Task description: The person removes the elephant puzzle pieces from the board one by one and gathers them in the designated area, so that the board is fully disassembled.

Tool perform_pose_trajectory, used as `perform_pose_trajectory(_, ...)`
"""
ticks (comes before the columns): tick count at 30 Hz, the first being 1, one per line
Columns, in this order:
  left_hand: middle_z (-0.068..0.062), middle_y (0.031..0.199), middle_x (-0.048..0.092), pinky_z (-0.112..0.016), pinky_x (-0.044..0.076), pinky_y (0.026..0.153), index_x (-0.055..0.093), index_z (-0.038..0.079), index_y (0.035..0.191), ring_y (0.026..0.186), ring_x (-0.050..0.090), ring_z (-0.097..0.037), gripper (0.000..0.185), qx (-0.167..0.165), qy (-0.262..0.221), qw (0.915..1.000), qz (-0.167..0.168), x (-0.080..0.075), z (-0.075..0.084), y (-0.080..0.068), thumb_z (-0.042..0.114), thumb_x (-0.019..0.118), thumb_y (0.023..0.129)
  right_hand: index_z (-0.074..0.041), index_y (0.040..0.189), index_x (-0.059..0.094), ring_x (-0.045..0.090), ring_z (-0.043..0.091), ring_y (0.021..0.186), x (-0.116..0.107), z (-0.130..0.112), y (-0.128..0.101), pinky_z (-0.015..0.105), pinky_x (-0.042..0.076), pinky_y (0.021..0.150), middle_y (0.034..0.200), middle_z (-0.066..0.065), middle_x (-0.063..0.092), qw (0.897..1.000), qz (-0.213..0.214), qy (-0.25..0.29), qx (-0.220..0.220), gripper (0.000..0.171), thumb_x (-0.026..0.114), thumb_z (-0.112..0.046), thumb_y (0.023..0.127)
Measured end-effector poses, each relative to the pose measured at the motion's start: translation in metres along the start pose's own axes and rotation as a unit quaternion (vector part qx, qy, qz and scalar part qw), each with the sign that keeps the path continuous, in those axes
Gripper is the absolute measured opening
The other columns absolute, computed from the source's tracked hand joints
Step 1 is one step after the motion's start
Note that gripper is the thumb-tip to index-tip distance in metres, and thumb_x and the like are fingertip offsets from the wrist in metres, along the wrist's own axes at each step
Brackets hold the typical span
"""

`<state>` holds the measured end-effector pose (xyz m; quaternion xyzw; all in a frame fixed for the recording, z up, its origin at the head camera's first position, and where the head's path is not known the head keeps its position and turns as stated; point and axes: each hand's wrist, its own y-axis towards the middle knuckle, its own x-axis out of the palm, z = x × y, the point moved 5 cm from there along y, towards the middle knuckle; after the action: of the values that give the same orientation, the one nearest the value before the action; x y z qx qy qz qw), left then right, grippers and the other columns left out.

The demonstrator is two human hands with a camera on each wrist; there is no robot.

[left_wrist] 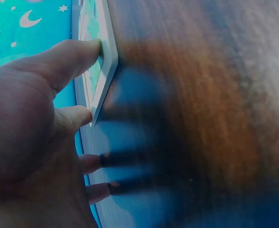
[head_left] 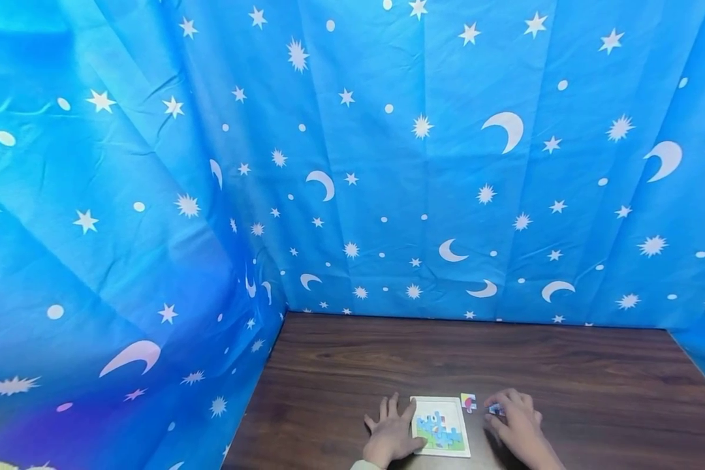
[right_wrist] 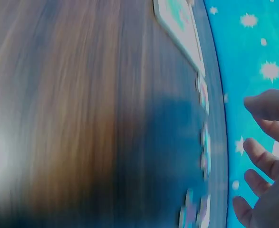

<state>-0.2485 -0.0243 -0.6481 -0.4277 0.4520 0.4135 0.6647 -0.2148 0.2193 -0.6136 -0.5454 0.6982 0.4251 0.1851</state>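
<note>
On the dark wooden table (head_left: 564, 378), the left hand (head_left: 390, 431) is lying flat with fingers spread, its thumb (left_wrist: 75, 54) pressing the edge of the white square puzzle tray (head_left: 440, 425), which looks mostly filled. The right hand (head_left: 517, 421) is reaching, fingers loosely curled, over a small blue puzzle piece (head_left: 495, 409); whether it is pinching it is unclear. A yellow-and-red piece (head_left: 468, 401) is lying loose just beside the tray, so at least two seem unplaced.

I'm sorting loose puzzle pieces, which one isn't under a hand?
The yellow and red piece, lying alone beside the puzzle board. The bluish piece sits under the right hand.
</note>
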Motion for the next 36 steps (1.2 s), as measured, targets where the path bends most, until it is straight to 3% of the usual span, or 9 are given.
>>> perform_pose_trajectory(5,-0.013,0.142,0.032,-0.075,0.024,0.085,0.040,0.032,0.140,0.129,0.028,-0.038,0.075,0.007,-0.007,0.9999,-0.005,-0.005,-0.001,0.002,0.053,0.068,0.073,-0.021,0.078,0.066,0.044,0.036,0.097,0.022,-0.025,0.003,0.056,0.033,0.070,0.095,0.002,0.055,0.998,-0.063,-0.001,-0.026,0.018,0.078,-0.014,0.067)
perform_pose_trajectory(12,-0.011,0.147,0.026,-0.075,0.018,0.089,0.033,0.038,0.142,0.132,0.023,-0.038,0.074,0.011,-0.036,0.9986,-0.037,0.002,-0.007,0.005,0.053,0.065,0.077,-0.025,0.076,0.066,0.041,0.028,0.096,0.051,-0.042,0.004,0.057,0.033,0.072,0.096,-0.005,0.051,0.987,-0.160,-0.013,-0.029,0.013,0.077,-0.019,0.072)
perform_pose_trajectory(20,-0.011,0.145,0.028,-0.074,0.021,0.087,0.034,0.037,0.141,0.130,0.026,-0.038,0.076,0.011,-0.026,0.9992,-0.028,0.007,-0.007,0.008,0.053,0.067,0.074,-0.027,0.060,0.059,0.042,0.034,0.100,0.064,-0.051,0.005,0.073,0.020,0.085,0.093,-0.004,0.052,0.985,-0.165,-0.032,-0.037,0.023,0.080,-0.020,0.064)
perform_pose_trajectory(31,-0.012,0.142,0.031,-0.075,0.020,0.086,0.037,0.035,0.140,0.128,0.027,-0.038,0.077,0.014,-0.036,0.9991,-0.015,0.006,-0.010,0.006,0.049,0.069,0.072,-0.025,0.061,0.059,0.044,0.032,0.095,0.069,-0.059,0.005,0.072,0.026,0.078,0.087,-0.008,0.049,0.984,-0.161,-0.035,-0.074,0.024,0.080,-0.015,0.061)
perform_pose_trajectory(36,-0.010,0.142,0.030,-0.075,0.019,0.087,0.037,0.037,0.140,0.129,0.025,-0.036,0.075,0.009,-0.044,0.9989,-0.017,0.010,-0.010,0.008,0.048,0.068,0.072,-0.026,0.059,0.053,0.042,0.030,0.091,0.070,-0.056,0.011,0.064,0.030,0.076,0.087,-0.006,0.047,0.981,-0.176,-0.041,-0.075,0.029,0.080,-0.015,0.058)
